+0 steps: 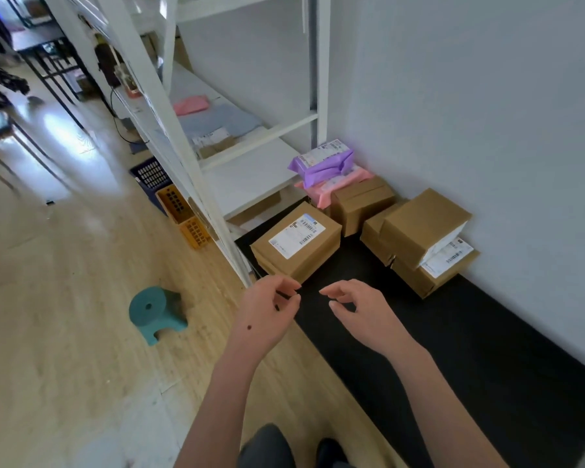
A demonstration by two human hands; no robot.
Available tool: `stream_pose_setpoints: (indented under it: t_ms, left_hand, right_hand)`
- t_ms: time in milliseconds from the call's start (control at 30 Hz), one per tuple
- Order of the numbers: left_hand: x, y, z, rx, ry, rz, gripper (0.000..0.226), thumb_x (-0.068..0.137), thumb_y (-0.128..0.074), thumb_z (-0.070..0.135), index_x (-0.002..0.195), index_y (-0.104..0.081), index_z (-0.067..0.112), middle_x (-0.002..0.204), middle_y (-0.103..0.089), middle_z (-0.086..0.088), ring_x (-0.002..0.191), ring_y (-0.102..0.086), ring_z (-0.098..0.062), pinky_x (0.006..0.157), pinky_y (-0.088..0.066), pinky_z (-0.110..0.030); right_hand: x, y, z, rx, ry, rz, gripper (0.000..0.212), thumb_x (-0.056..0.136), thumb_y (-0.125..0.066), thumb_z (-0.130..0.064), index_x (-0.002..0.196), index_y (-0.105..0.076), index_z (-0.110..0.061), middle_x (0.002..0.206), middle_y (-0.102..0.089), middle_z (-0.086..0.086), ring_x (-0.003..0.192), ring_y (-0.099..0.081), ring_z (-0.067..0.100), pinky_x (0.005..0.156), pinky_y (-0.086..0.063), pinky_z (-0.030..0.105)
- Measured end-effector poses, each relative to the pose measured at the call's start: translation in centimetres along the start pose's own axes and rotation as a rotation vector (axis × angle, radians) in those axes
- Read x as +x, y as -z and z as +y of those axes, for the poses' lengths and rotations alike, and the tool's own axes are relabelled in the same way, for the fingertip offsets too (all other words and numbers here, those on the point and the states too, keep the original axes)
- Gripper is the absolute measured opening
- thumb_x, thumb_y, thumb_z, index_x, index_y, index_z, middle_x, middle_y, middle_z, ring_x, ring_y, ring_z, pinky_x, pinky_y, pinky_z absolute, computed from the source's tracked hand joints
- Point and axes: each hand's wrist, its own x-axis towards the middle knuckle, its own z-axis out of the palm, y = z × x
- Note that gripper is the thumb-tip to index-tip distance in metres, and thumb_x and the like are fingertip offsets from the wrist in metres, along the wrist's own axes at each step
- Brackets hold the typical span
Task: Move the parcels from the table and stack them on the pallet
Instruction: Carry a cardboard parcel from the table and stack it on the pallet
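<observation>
While our left hand (271, 310) and right hand (358, 309) hang loose, fingers softly bent with nothing in them, the parcels sit on the black pallet (453, 332) by the wall. The brown box (296, 243) with the white label is nearest, just past our hands. We think the boxes are stiff and light, so we would hold one by two sides. The purple bag (325, 163) on the far pile looks soft and slippery, so we would scoop it from below.
</observation>
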Motion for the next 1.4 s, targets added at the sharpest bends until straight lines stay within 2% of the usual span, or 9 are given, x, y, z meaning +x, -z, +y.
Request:
stream_pose_setpoints:
  t_ms: [400, 667, 767, 867, 967, 1067, 1133, 1233, 1400]
  left_hand:
    - [12.4, 2.4, -5.3, 0.007, -0.088, -0.177, 0.017, 0.088, -0.061, 0.018, 0.103, -0.060, 0.025, 0.104, -0.061, 0.009, 0.086, -0.056, -0.001, 0.066, -0.043, -0.011]
    - [21.4, 3.4, -9.7, 0.112, -0.181, -0.394, 0.020, 0.088, -0.061, 0.022, 0.107, -0.059, 0.026, 0.115, -0.055, 0.006, 0.092, -0.054, -0.005, 0.064, -0.037, -0.010]
    - [23.3, 3.0, -11.6, 0.207, -0.263, -0.523, 0.024, 0.086, -0.064, 0.024, 0.110, -0.059, 0.027, 0.130, -0.046, 0.004, 0.111, -0.051, -0.012, 0.083, -0.040, -0.015]
    - [24.8, 2.3, -13.5, 0.282, -0.299, -0.626, 0.043, 0.084, -0.067, 0.025, 0.124, -0.052, 0.030, 0.147, -0.031, 0.002, 0.131, -0.038, -0.018, 0.104, -0.035, -0.029]
    - [25.6, 1.3, -14.7, 0.210, -0.239, -0.686, 0.075, 0.082, -0.069, 0.022, 0.143, -0.028, 0.033, 0.155, -0.019, -0.002, 0.141, -0.025, -0.023, 0.112, -0.029, -0.042]
    - [26.0, 0.2, -15.5, 0.039, -0.050, -0.692, 0.091, 0.082, -0.070, 0.018, 0.149, -0.010, 0.025, 0.149, -0.027, -0.006, 0.137, -0.032, -0.023, 0.109, -0.033, -0.042]
    - [26.3, -0.4, -15.9, -0.036, 0.135, -0.702, 0.091, 0.083, -0.070, 0.021, 0.150, -0.009, 0.021, 0.147, -0.033, -0.007, 0.135, -0.036, -0.025, 0.108, -0.034, -0.044]
    - [26.4, -0.9, -16.5, -0.034, 0.190, -0.760, 0.080, 0.082, -0.069, 0.032, 0.146, -0.024, 0.019, 0.142, -0.042, -0.005, 0.130, -0.041, -0.024, 0.107, -0.038, -0.044]
    - [27.1, -0.4, -16.4, -0.010, 0.178, -0.794, 0.075, 0.083, -0.068, 0.033, 0.144, -0.028, 0.017, 0.139, -0.045, -0.004, 0.130, -0.042, -0.023, 0.106, -0.037, -0.042]
  right_hand:
    - [8.8, -3.3, -4.3, -0.029, -0.151, 0.087, 0.032, 0.094, -0.058, -0.019, 0.124, -0.058, -0.030, 0.127, -0.055, -0.007, 0.113, -0.054, 0.007, 0.096, -0.048, 0.024]
    - [14.0, -5.7, -5.6, 0.078, -0.395, 0.211, 0.031, 0.093, -0.058, -0.018, 0.120, -0.059, -0.034, 0.133, -0.051, -0.006, 0.126, -0.049, 0.014, 0.102, -0.046, 0.032]
    - [15.2, -7.2, -5.4, 0.110, -0.490, 0.301, 0.042, 0.091, -0.062, -0.018, 0.129, -0.053, -0.033, 0.135, -0.048, -0.004, 0.125, -0.049, 0.013, 0.099, -0.045, 0.028]
    - [16.1, -9.0, -5.4, 0.204, -0.565, 0.383, 0.062, 0.087, -0.067, -0.016, 0.140, -0.038, -0.034, 0.137, -0.046, -0.001, 0.124, -0.048, 0.014, 0.101, -0.045, 0.031]
    - [16.8, -10.6, -5.0, 0.273, -0.640, 0.433, 0.077, 0.084, -0.070, -0.015, 0.147, -0.028, -0.030, 0.141, -0.039, 0.002, 0.128, -0.046, 0.017, 0.106, -0.043, 0.036]
    - [17.6, -11.8, -4.8, 0.284, -0.668, 0.432, 0.089, 0.083, -0.071, -0.016, 0.152, -0.015, -0.028, 0.146, -0.036, 0.000, 0.134, -0.038, 0.017, 0.107, -0.038, 0.035]
    - [18.1, -12.4, -4.8, 0.306, -0.678, 0.405, 0.094, 0.086, -0.068, -0.017, 0.154, -0.003, -0.027, 0.151, -0.034, 0.000, 0.137, -0.037, 0.017, 0.109, -0.036, 0.037]
    - [18.7, -12.5, -5.0, 0.407, -0.746, 0.396, 0.095, 0.091, -0.062, -0.021, 0.153, 0.011, -0.020, 0.156, -0.029, 0.000, 0.139, -0.036, 0.020, 0.110, -0.034, 0.037]
    - [19.3, -12.0, -6.0, 0.482, -0.807, 0.424, 0.070, 0.094, -0.058, -0.016, 0.151, -0.017, -0.014, 0.149, -0.041, 0.003, 0.136, -0.041, 0.022, 0.110, -0.038, 0.038]
